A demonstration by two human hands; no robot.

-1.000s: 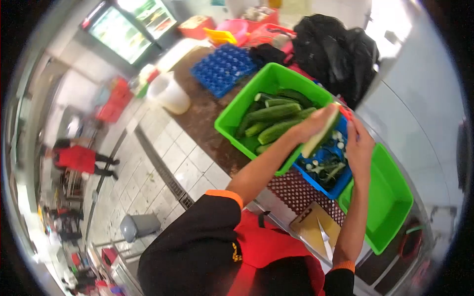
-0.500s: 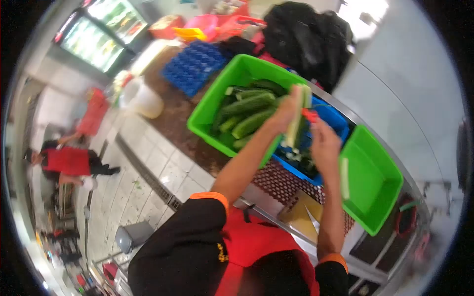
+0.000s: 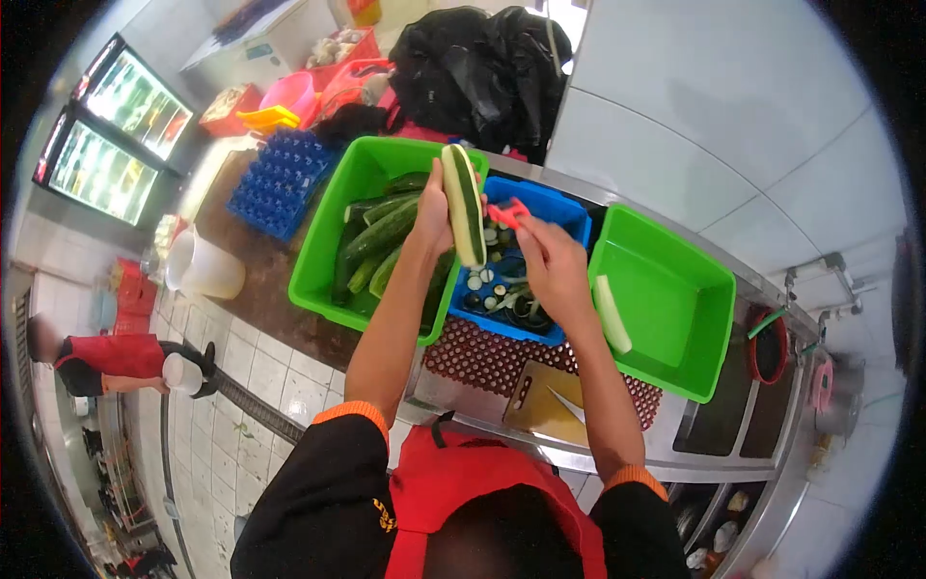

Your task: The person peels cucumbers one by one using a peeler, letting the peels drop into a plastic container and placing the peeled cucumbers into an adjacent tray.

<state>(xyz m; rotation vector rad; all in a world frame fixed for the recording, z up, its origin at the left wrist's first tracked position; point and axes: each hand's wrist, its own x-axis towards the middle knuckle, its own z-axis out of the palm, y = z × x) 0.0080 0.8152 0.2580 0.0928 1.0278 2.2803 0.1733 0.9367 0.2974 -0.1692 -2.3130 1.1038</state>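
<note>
Head view: the left green tub (image 3: pixel 320 253) holds a pile of dark cucumbers (image 3: pixel 383 230), the right green tub (image 3: pixel 675 318) one pale piece (image 3: pixel 612 317), and the blue tub (image 3: pixel 557 205) between them scraps. Over the edge where the left and blue tubs meet, the held cucumber (image 3: pixel 465 207) has turned since a moment ago, showing you a dark strip between pale bands, so its peeling looks only partway. Your left hand (image 3: pixel 434 214) wraps around it; your right hand (image 3: pixel 553 259) grips the red peeler (image 3: pixel 509 212) just beside it, contact unclear.
</note>
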